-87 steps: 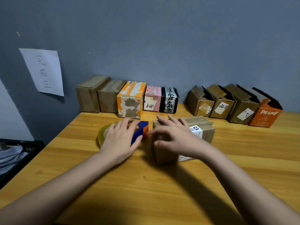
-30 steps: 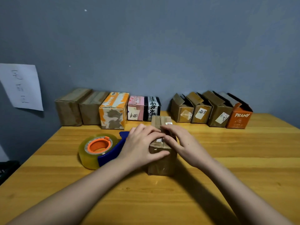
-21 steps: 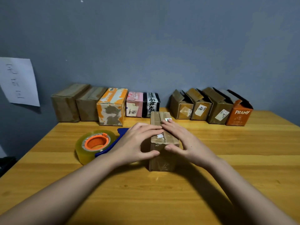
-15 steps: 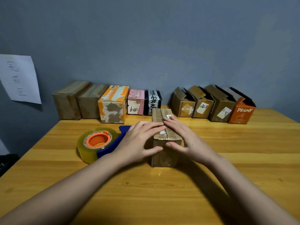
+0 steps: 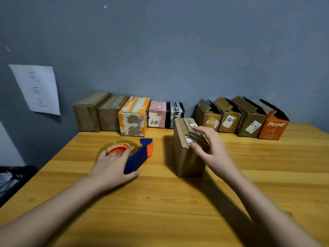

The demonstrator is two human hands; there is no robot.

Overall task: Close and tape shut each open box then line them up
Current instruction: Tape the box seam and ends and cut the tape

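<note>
Your left hand (image 5: 114,167) grips the blue tape dispenser with its orange-cored clear roll (image 5: 131,154), while your right hand (image 5: 211,150) curls over the top of the small brown cardboard box (image 5: 185,148), holding its flaps shut at the centre of the yellow wooden worktop (image 5: 169,202). Along the wall, five closed boxes (image 5: 128,114) stand lined up at left; four open-flapped boxes (image 5: 242,118) wait at right. By my reckoning, you are roughly halfway, with this box's sealing in hand.
</note>
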